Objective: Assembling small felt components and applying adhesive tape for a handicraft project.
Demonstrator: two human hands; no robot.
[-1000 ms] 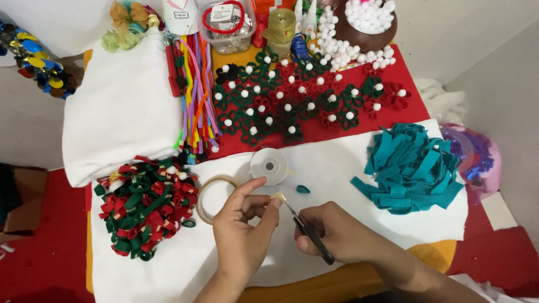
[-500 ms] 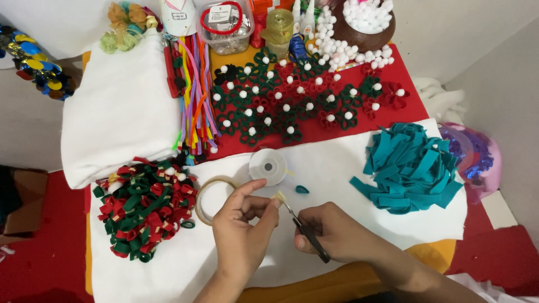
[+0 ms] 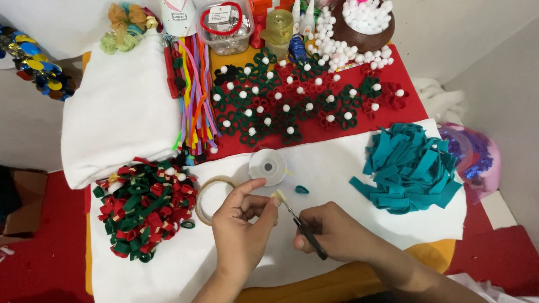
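- Left hand [image 3: 240, 224]: thumb and fingers pinched on a small pale strip of tape [image 3: 276, 196], held just above the white sheet [image 3: 337, 168].
- Right hand [image 3: 331, 233]: clenched around the handles of small black scissors [image 3: 303, 227], blades pointing up-left, tips right at the tape strip. Can't tell if the blades are touching it.
- Both hands are close together over the front middle of the sheet, fingertips nearly meeting at the strip.
- Clear tape spool [image 3: 268, 166] lies flat on the sheet just beyond the hands.
- Tan tape ring [image 3: 206, 191] lies flat beside the left hand, partly hidden by it.
- One small teal felt loop [image 3: 302, 189] sits on the sheet just right of the spool, near the scissor tips.
- Pile of teal felt strips [image 3: 410, 168] at the right end of the sheet, well apart from the hands.
- Heap of red and green felt loops [image 3: 143, 207] at the left end of the sheet.
- Further back: red cloth [image 3: 410, 112] covered with red and green felt flowers [image 3: 281, 101], each with a white pompom centre.
- Left of those: bundle of coloured pipe cleaners [image 3: 193, 95], then folded white fabric [image 3: 120, 112].
- Back edge: wooden bowl [image 3: 368, 33] of white pompoms with loose ones spilled beside it, and a clear plastic tub [image 3: 227, 28].
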